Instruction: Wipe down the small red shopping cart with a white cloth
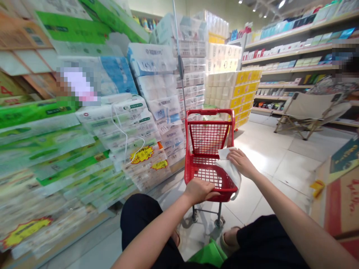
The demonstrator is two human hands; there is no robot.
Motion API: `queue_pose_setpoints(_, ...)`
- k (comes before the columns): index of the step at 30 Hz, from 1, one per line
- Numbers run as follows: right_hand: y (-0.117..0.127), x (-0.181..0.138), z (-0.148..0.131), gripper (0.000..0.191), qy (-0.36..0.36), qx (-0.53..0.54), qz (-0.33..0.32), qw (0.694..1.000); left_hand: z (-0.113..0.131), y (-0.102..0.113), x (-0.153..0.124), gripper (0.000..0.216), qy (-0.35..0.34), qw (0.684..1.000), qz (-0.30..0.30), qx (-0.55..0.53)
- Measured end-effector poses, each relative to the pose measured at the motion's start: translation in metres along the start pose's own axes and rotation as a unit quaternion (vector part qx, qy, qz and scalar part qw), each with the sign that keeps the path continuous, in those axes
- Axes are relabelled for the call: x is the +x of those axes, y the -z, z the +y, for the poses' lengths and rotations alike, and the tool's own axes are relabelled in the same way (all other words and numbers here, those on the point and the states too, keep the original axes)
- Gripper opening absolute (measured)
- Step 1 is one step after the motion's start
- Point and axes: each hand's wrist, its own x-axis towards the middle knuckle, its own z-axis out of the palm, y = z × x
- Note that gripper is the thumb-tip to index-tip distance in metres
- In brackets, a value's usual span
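A small red shopping cart (pixel 187 170) with a plastic grid basket and wheels stands on the floor between my legs. My left hand (pixel 199 190) is wrapped over the cart's near rim. On the right side of the cart, my right hand (pixel 238 160) presses a white cloth or tissue (pixel 231 172) against the side rail. Part of the cloth drapes over the rim and down the outside. The bare grid shows in the basket.
Stacked tissue packs (pixel 157 101) line the left. Yellow-and-white packs (pixel 244 99) stand behind the cart. A folding chair (pixel 311 106), partly covered by a pixelated figure, stands at right, near stocked shelves (pixel 291 50). Cardboard boxes (pixel 340 190) sit at near right. Something green (pixel 209 254) lies below me.
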Motion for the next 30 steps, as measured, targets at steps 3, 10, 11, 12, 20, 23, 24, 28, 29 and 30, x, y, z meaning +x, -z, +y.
queue_pose_setpoints(3, -0.004, -0.008, -0.021, 0.037, 0.010, -0.017, 0.010, 1.000, -0.011, 0.001, -0.011, 0.046, -0.011, 1.000, -0.008, -0.001)
queue_pose_setpoints(10, 0.001, -0.030, -0.098, 0.030, 0.086, -0.023, -0.061, 0.994, -0.052, 0.008, -0.024, 0.050, -0.037, 0.999, -0.017, 0.019)
queue_pose_setpoints(11, 0.002, -0.030, -0.102, 0.030, 0.103, -0.020, -0.076, 0.992, -0.057, 0.008, -0.024, 0.051, -0.038, 0.999, -0.019, 0.021)
queue_pose_setpoints(12, 0.004, -0.030, -0.103, 0.030, 0.117, -0.017, -0.089, 0.989, -0.062, 0.008, -0.025, 0.052, -0.037, 0.999, -0.019, 0.024)
queue_pose_setpoints(20, 0.003, 0.017, -0.026, 0.041, 0.058, -0.071, -0.027, 0.995, -0.092, 0.015, -0.017, 0.053, -0.024, 0.999, -0.026, 0.015)
queue_pose_setpoints(23, -0.011, 0.031, -0.017, 0.042, 0.008, -0.134, 0.001, 0.991, -0.108, 0.024, -0.010, 0.052, -0.014, 0.999, -0.027, 0.012)
queue_pose_setpoints(24, -0.017, 0.034, -0.019, 0.042, -0.004, -0.147, 0.008, 0.989, -0.112, 0.026, -0.007, 0.052, 0.000, 1.000, -0.023, 0.011)
queue_pose_setpoints(28, -0.040, 0.043, -0.043, 0.040, -0.029, -0.164, 0.034, 0.985, -0.112, 0.025, 0.002, 0.052, 0.078, 0.997, -0.003, 0.004)
queue_pose_setpoints(29, -0.044, 0.046, -0.051, 0.039, -0.035, -0.171, 0.042, 0.984, -0.107, 0.022, 0.004, 0.052, 0.085, 0.996, -0.001, 0.000)
queue_pose_setpoints(30, -0.048, 0.048, -0.058, 0.039, -0.039, -0.180, 0.048, 0.982, -0.101, 0.019, 0.006, 0.052, 0.088, 0.996, 0.001, -0.002)
